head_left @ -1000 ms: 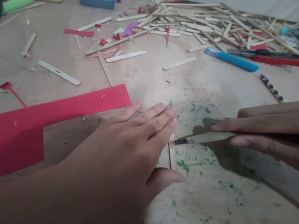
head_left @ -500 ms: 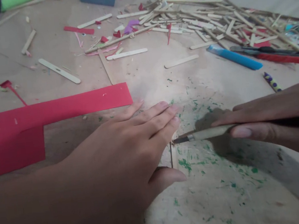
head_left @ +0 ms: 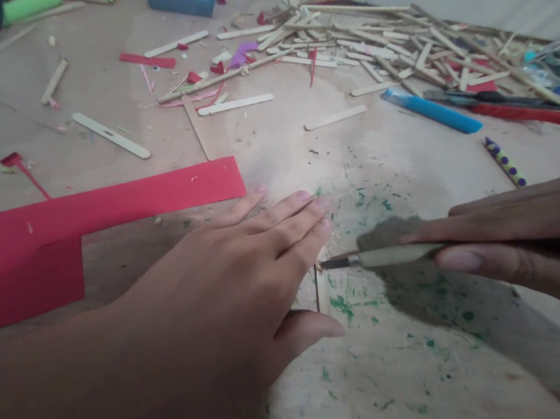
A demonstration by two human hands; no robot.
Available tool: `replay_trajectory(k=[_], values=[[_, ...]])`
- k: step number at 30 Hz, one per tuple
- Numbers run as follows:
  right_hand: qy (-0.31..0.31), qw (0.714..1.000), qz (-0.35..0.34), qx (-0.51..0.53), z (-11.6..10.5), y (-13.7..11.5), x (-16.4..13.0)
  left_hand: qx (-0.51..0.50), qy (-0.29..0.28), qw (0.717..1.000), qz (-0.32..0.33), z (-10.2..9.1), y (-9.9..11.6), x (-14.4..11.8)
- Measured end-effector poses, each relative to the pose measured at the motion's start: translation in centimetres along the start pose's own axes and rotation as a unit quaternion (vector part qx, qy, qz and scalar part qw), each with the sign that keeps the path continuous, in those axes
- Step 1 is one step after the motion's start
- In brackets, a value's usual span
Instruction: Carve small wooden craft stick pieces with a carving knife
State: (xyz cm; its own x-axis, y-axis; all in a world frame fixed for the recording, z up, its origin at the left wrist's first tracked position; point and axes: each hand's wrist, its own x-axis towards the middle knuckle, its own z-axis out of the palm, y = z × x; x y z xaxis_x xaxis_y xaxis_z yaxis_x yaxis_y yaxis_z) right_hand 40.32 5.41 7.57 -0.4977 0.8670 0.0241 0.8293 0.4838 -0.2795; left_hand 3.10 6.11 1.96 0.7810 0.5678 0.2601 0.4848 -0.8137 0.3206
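My left hand lies flat with its fingers stretched out, pressing on a narrow wooden stick. Most of that stick is hidden beneath the palm and fingers; a short strip shows between forefinger and thumb. In my right hand a carving knife with a pale wooden handle is held between thumb and fingers. Its dark blade points left and touches the stick just below my left forefinger, where a small shaving curls up. Left of my hands lies a sheet of red paper cut in an L shape.
A pile of craft sticks spreads along the back of the table. A blue tube-like piece, a red-handled tool and a dotted crayon-like stick lie at right. Loose sticks and paper scraps lie beyond the red paper.
My right hand has shifted slightly down, and the knife now lies flatter, its tip still at the stick. My left hand stays in place; the view has moved a little.
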Motion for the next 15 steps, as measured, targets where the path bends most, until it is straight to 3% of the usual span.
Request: replay_trajectory(k=[8,15], values=[[0.099,0.989,0.069,0.080,0.8,-2.8,0.8,-0.003,0.001,1.000,0.008,0.0,0.0,-0.1],[0.087,0.990,0.077,0.074,1.1,-2.6,-1.2,-0.003,-0.009,1.000,0.005,0.1,-0.1,0.1]])
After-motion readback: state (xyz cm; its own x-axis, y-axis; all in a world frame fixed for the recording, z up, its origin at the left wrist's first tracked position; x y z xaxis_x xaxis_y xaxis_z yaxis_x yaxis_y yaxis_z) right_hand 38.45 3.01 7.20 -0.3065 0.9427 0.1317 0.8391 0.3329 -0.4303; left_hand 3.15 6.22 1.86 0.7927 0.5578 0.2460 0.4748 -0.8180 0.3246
